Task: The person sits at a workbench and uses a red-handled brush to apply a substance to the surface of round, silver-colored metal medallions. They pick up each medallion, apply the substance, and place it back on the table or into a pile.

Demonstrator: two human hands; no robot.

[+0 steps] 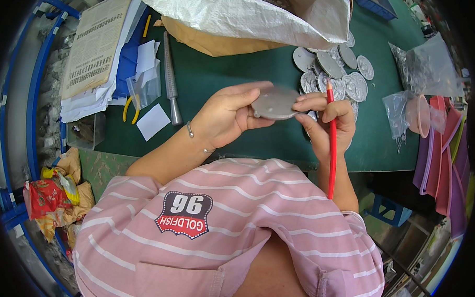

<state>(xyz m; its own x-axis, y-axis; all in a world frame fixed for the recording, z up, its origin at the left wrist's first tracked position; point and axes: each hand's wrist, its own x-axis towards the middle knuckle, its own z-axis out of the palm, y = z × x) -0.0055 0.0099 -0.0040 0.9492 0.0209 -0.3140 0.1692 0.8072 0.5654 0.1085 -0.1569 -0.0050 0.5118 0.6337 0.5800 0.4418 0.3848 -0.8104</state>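
A grey oval metal plate [274, 104] is held level in front of me above the green table, its flat side up and slightly blurred. Its left edge is pinched between thumb and fingers of my left hand [231, 108]. My right hand [328, 123] grips the plate's right edge with thumb and fingertips. That same hand also carries a red pencil [332, 145], upright between its fingers, tip pointing away from me. Just beyond the right hand lies a pile of similar silver metal plates [331, 64], some showing raised relief, others their flat side.
A large white woven sack [243, 17] stands at the far middle. On the left lie a metal file [170, 77], a white paper slip [153, 122], yellow-handled pliers [128, 110] and stacked papers [95, 48]. Clear plastic bags [431, 66] and a blue bin [374, 2] are at right.
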